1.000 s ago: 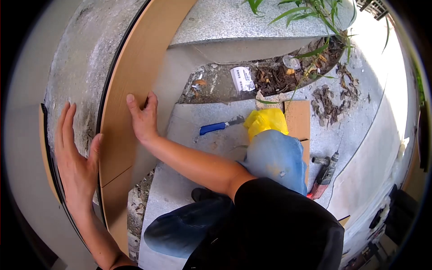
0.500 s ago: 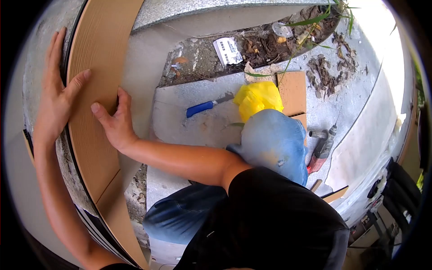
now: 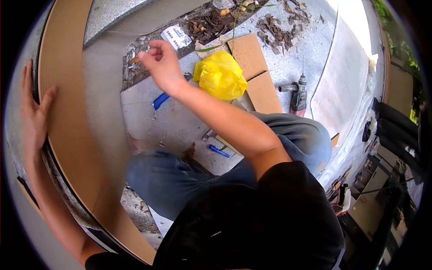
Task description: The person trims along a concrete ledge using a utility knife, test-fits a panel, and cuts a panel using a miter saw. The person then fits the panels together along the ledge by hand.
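Note:
My left hand point(image 3: 34, 114) lies with fingers stretched along the outer edge of a long wood-grain board point(image 3: 67, 85), its thumb over the board's face. The board stands beside a grey wall surface at the left. My right hand point(image 3: 164, 67) is in the air, off the board, above the dirt strip. Its fingers are loosely curled with the thumb apart, and nothing shows in them. Below that hand lies a blue-handled tool point(image 3: 159, 101), its other end hidden by my wrist. A crumpled yellow plastic bag point(image 3: 221, 76) sits just right of my forearm.
Cardboard-coloured pieces point(image 3: 264, 92) lie beside the bag. A red and grey power drill point(image 3: 298, 95) with a long bit rests further right. A blue marker-like item point(image 3: 219, 150) lies between my legs. Dry leaves point(image 3: 279, 33) and a white printed label point(image 3: 176, 36) lie toward the back.
My right hand has left the board and moved right and upward over the ground. My left hand stays on the board's edge. The view has shifted right, and my knee has moved away from the bag.

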`<action>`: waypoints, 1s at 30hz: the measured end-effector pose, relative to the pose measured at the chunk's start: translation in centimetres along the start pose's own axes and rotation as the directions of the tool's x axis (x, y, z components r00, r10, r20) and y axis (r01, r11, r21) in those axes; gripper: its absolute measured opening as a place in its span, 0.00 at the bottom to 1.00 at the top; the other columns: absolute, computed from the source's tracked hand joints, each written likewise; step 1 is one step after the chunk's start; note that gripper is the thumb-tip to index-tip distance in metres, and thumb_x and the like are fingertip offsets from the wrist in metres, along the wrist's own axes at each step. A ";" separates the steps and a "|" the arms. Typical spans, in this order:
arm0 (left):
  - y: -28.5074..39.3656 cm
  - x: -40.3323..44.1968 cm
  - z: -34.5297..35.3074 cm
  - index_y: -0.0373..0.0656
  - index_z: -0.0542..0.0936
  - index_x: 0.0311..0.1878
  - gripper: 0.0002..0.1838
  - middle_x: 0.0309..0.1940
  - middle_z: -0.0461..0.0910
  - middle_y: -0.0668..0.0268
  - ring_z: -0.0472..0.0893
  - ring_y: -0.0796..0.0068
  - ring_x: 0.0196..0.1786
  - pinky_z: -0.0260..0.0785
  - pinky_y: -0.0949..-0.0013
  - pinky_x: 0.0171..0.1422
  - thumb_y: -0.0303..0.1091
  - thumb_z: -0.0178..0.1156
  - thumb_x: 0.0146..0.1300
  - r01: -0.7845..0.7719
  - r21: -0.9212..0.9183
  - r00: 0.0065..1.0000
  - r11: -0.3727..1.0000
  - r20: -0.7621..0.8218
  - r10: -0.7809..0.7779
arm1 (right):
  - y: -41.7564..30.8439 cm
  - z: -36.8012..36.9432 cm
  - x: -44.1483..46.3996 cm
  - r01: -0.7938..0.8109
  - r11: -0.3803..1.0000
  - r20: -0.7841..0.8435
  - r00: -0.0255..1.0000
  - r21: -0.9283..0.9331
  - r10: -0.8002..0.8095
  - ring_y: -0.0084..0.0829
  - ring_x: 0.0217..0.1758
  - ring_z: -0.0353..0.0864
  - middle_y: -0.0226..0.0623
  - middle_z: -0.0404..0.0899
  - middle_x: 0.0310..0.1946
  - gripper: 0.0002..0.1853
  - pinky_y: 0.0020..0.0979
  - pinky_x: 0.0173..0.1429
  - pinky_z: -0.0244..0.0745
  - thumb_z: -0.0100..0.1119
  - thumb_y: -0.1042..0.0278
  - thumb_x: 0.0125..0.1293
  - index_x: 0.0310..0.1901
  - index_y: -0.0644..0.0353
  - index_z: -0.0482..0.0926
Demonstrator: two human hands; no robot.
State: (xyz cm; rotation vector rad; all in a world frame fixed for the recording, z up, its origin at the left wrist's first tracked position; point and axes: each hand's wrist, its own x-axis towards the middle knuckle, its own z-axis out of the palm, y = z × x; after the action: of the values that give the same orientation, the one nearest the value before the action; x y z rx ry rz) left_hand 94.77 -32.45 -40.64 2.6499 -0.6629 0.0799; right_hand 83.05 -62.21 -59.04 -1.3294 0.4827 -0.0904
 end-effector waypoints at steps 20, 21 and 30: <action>4.3 0.8 -1.2 0.42 0.58 0.84 0.46 0.85 0.51 0.47 0.48 0.52 0.88 0.43 0.53 0.88 0.33 0.69 0.66 0.079 0.106 0.994 0.991 0.071 -0.087 | 12.1 -54.2 -20.2 -0.425 0.126 -0.376 0.879 -0.896 0.292 0.65 0.65 0.77 0.68 0.73 0.63 0.41 0.54 0.68 0.75 0.70 0.45 0.64 0.66 0.67 0.63; 4.4 0.7 -1.2 0.42 0.58 0.84 0.46 0.85 0.51 0.48 0.48 0.51 0.88 0.43 0.52 0.88 0.34 0.69 0.65 0.072 0.129 0.994 0.989 0.071 -0.082 | 12.8 -54.3 -20.4 -0.446 0.121 -0.391 0.864 -0.887 0.318 0.65 0.65 0.77 0.68 0.73 0.63 0.40 0.54 0.68 0.75 0.70 0.46 0.64 0.66 0.66 0.63; 6.3 1.7 -1.6 0.46 0.56 0.85 0.52 0.87 0.47 0.51 0.46 0.48 0.88 0.40 0.47 0.88 0.40 0.72 0.61 0.129 0.187 0.984 0.974 0.101 -0.149 | 8.8 -56.0 -13.6 -0.513 0.026 -0.429 0.744 -0.858 0.511 0.64 0.63 0.77 0.66 0.77 0.57 0.26 0.56 0.67 0.74 0.64 0.58 0.67 0.58 0.67 0.67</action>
State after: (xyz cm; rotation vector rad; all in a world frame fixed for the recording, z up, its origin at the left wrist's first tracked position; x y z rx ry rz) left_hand 93.41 -37.65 -36.56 2.8846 -0.5253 -0.0558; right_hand 47.35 -106.35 -72.26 -2.2819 1.1288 1.0505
